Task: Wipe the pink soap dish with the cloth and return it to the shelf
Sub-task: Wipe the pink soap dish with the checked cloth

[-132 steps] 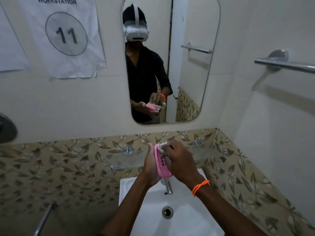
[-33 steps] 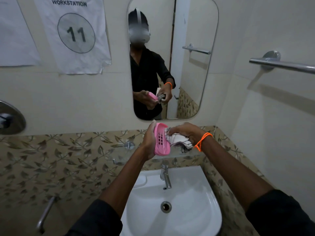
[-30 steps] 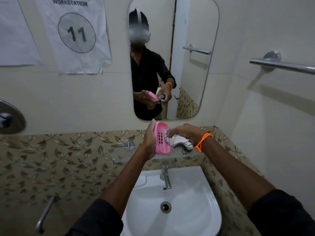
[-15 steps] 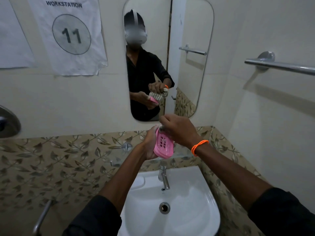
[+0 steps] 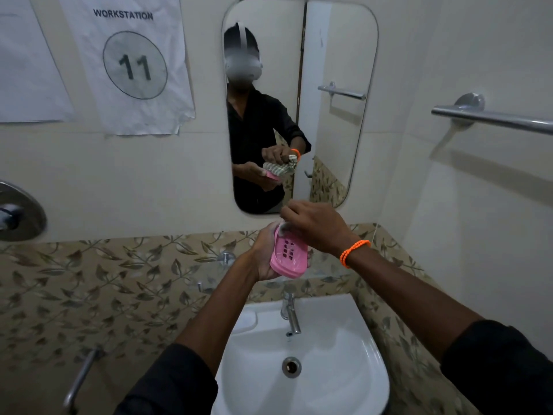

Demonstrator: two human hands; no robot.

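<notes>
My left hand (image 5: 264, 256) holds the pink soap dish (image 5: 288, 256) from underneath, above the sink, its slotted inside tilted toward me. My right hand (image 5: 314, 224), with an orange bracelet at the wrist, grips the cloth and covers the dish's far end. The cloth is almost hidden behind that hand; only a pale bit shows at the dish's top edge (image 5: 283, 225). In the mirror, the reflected cloth (image 5: 278, 167) is striped and bunched over the dish. The glass shelf (image 5: 324, 262) runs along the wall just behind the dish.
A white basin (image 5: 353, 369) with a chrome tap (image 5: 291, 314) lies directly below my hands. The mirror (image 5: 335, 139) hangs on the wall ahead, a paper sign marked 11 (image 5: 134, 65) to its left. A metal towel bar (image 5: 493, 116) juts from the right wall.
The dish has gone from upright on its edge to tilted with its inside toward me. My right hand with the cloth has moved from the dish's right side onto its far end.
</notes>
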